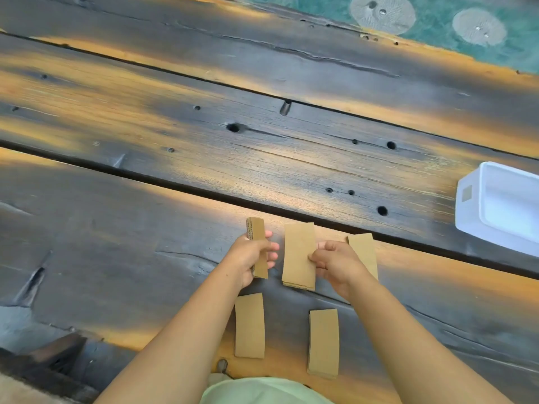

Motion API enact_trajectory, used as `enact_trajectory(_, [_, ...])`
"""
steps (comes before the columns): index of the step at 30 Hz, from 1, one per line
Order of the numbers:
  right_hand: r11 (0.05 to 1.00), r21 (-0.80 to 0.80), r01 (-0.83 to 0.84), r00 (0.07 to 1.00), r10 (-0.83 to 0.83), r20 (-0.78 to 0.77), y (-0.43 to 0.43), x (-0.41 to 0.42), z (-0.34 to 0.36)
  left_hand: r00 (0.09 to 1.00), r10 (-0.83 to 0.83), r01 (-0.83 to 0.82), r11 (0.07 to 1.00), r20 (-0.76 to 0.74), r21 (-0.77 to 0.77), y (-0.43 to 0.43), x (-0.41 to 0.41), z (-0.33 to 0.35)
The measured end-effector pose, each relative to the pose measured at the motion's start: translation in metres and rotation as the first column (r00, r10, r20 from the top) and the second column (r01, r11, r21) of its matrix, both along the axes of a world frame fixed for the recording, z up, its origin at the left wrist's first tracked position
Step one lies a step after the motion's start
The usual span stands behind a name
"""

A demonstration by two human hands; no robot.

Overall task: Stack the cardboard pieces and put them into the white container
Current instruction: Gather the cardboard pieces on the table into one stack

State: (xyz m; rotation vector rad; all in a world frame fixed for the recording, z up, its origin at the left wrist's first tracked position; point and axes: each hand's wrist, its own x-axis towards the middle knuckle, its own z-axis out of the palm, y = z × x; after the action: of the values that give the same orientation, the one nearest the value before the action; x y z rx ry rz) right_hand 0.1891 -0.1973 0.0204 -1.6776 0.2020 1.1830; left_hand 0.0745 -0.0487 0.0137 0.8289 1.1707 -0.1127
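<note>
1. I see a dark plank table, no readable writing.
2. Left hand grips a cardboard stack at centre.
3. Right hand pinches a cardboard piece.
4. White container sits at right edge.

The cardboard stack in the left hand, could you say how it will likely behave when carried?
The cardboard stack looks stiff: its corrugated edges stay straight. Probably light, as the left hand alone holds it. Loose pieces may slide apart.
</note>
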Motion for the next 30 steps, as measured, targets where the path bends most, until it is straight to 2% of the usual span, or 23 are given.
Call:
enact_trajectory(2, [0.997, 0.076, -0.024, 0.998, 0.028, -0.050, -0.007, -0.002, 0.011, 0.999, -0.006, 0.007, 1.000, 0.037, -0.022, -0.008, 0.000, 0.005])
enact_trajectory(5, [0.985, 0.174, 0.016, 0.990, 0.009, -0.142, -0.016, -0.005, 0.023, 0.986, -0.067, 0.082, 0.992, 0.150, -0.099, -0.026, 0.003, 0.015])
enact_trajectory(8, [0.963, 0.261, 0.066, 0.977, -0.009, -0.215, -0.023, -0.007, 0.027, 0.976, -0.045, 0.073, 0.990, 0.214, -0.123, -0.047, 0.007, 0.020])
enact_trajectory(10, [0.954, 0.287, 0.089, 0.975, -0.025, -0.220, -0.031, -0.007, 0.029, 0.972, -0.021, 0.052, 0.990, 0.233, -0.129, -0.060, 0.010, 0.025])
enact_trajectory(12, [0.958, 0.279, 0.074, 0.987, -0.030, -0.160, -0.038, -0.006, 0.029, 0.971, -0.036, 0.065, 0.991, 0.236, -0.118, -0.069, 0.013, 0.028])
enact_trajectory(18, [0.987, 0.129, -0.098, 0.984, 0.077, 0.158, -0.057, -0.003, 0.027, 0.984, -0.083, 0.097, 0.992, 0.157, -0.084, -0.099, 0.032, 0.028])
enact_trajectory(21, [0.994, 0.045, -0.099, 0.963, 0.084, 0.254, -0.067, -0.001, 0.019, 0.982, -0.067, 0.092, 0.986, 0.176, -0.137, -0.107, 0.044, 0.025])
enact_trajectory(24, [0.991, -0.105, -0.081, 0.911, 0.117, 0.395, -0.078, 0.003, 0.007, 0.978, -0.074, 0.108, 0.979, 0.193, -0.170, -0.113, 0.053, 0.019])
enact_trajectory(27, [0.973, -0.207, -0.100, 0.873, 0.185, 0.450, -0.090, 0.017, -0.002, 0.980, -0.155, 0.169, 0.979, 0.124, -0.111, -0.120, 0.064, 0.015])
enact_trajectory(30, [0.958, -0.276, -0.073, 0.887, 0.189, 0.422, -0.103, 0.037, -0.011, 0.980, -0.185, 0.190, 0.980, 0.076, -0.063, -0.125, 0.075, 0.010])
